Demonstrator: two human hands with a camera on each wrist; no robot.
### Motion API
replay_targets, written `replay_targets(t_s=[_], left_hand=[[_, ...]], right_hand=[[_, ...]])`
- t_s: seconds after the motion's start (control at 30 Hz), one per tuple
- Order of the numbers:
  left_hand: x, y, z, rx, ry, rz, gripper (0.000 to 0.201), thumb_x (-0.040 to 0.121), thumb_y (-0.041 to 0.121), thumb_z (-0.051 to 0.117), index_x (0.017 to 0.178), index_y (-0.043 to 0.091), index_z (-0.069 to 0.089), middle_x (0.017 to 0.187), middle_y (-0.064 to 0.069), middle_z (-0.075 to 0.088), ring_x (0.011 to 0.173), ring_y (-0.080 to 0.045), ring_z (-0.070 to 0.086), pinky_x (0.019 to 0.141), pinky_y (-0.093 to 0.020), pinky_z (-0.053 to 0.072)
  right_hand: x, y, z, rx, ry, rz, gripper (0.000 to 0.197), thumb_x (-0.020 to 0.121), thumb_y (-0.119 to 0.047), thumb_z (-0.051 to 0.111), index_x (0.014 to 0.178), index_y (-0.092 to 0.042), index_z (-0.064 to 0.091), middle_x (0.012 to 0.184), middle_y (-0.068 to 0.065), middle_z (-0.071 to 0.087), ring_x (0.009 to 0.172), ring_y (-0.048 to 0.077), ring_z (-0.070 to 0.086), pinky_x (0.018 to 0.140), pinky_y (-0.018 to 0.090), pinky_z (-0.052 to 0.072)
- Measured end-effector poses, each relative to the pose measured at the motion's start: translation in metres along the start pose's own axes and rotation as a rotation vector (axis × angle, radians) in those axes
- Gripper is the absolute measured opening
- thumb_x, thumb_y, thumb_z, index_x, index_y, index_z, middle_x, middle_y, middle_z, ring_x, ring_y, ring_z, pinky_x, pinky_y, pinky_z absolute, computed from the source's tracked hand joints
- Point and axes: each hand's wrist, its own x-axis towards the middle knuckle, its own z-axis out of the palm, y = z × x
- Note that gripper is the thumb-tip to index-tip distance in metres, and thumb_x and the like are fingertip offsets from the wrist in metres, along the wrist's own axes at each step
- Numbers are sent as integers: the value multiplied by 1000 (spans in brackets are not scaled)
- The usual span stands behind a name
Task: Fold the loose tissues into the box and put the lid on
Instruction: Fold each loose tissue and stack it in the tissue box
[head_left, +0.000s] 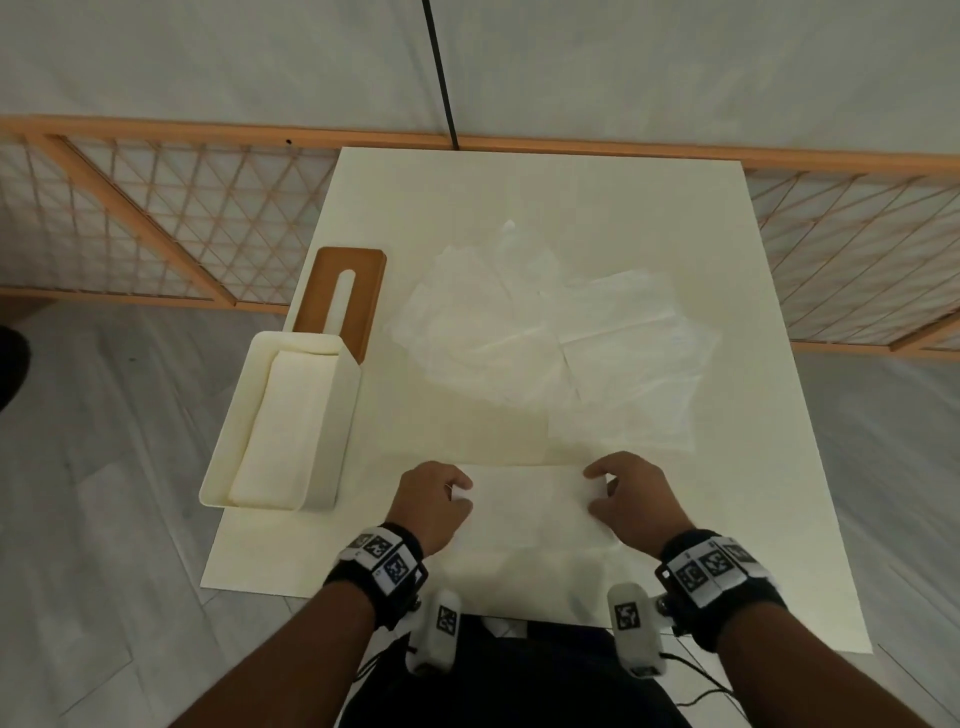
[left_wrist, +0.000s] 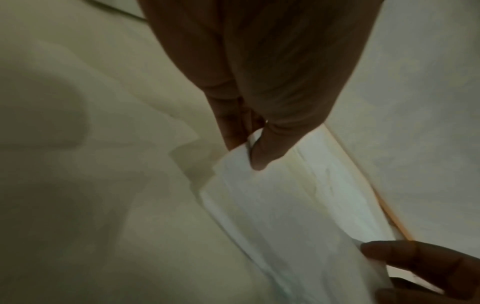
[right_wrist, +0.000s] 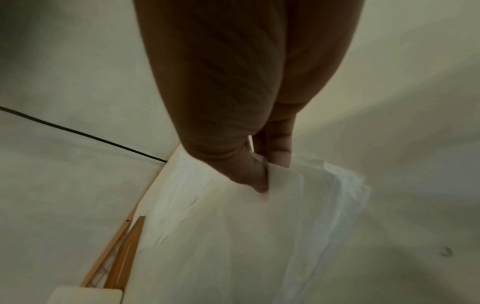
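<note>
left hand (head_left: 434, 501) and right hand (head_left: 631, 501) each pinch an end of the tissue (head_left: 530, 501) over the desk (head_left: 519, 182); uneven pull probably skews or tears the fold.

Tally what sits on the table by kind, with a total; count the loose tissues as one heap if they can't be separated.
Open cream box: 1
Brown slotted lid: 1
Tissue pinched by left hand and right hand, tissue at: 1
Heap of loose tissues, overlapping, sheets uncountable: 1
Total: 4
</note>
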Motion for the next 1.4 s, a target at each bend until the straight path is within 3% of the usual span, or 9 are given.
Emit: replay_targets(t_s=[0.17,0.33,0.5,0.67,0.8,0.9,1.07,1.13,1.4], left_hand=[[9,-5,11,41,46,17,17,83,17,75,99,17,73,94,4,56,83,-11,53,78,-12,36],[11,-12,18,12,47,24,12,79,14,78,89,19,75,95,2,58,75,-7,56,77,-13,41],[25,-6,7,23,60,40,11,74,19,81,80,17,72,94,0,59,82,-13,59,84,-27,51],[81,29,-16,30,180,125,22,82,19,76,100,12,67,104,-4,61,97,-19,58,90,-30,47],[141,65,-23,52,221,138,39,90,18,68,127,8,60,133,-11,57,125,-27,51,109,-33,38],[178,77,-26,123,215,107,46,93,17,65,136,7,54,142,-10,50,134,-25,44,112,-28,32],[198,77,-27,176,253,65,15,92,10,63,99,6,75,106,-10,72,97,-25,67,76,-22,45],[198,78,-27,187,257,68,16,92,9,60,88,6,76,94,-10,74,87,-25,69,68,-24,45],[181,91,-58,81,299,120,16,92,17,59,95,15,74,112,-4,70,104,-22,65,88,-32,53]], right_hand=[[6,7,8,-64,11,-57,37,73,4,71,108,-11,72,108,-4,55,79,7,51,69,2,37],[5,15,13,-108,-14,-40,39,74,4,72,112,-9,71,109,-5,48,92,14,54,79,9,35],[3,16,10,-102,-30,-37,41,75,-2,75,114,-12,69,116,-2,45,95,19,58,83,15,39],[7,5,-3,-46,38,-70,40,76,-10,78,114,-19,69,117,-5,44,76,14,59,74,16,45],[12,1,-15,-21,51,-129,33,78,-12,78,109,-19,70,110,-8,48,78,-3,52,72,4,39],[13,1,-22,7,55,-122,30,79,-13,78,107,-22,70,107,-11,49,76,0,54,69,4,40],[19,2,-31,17,67,-120,25,81,-15,78,104,-22,71,104,-13,51,75,-2,53,70,3,39],[22,0,-34,25,69,-123,24,81,-15,78,103,-22,71,102,-14,52,72,2,55,69,4,40],[39,-31,-47,43,77,-202,19,84,-15,75,102,-21,71,104,-12,55,76,0,55,70,2,39]])
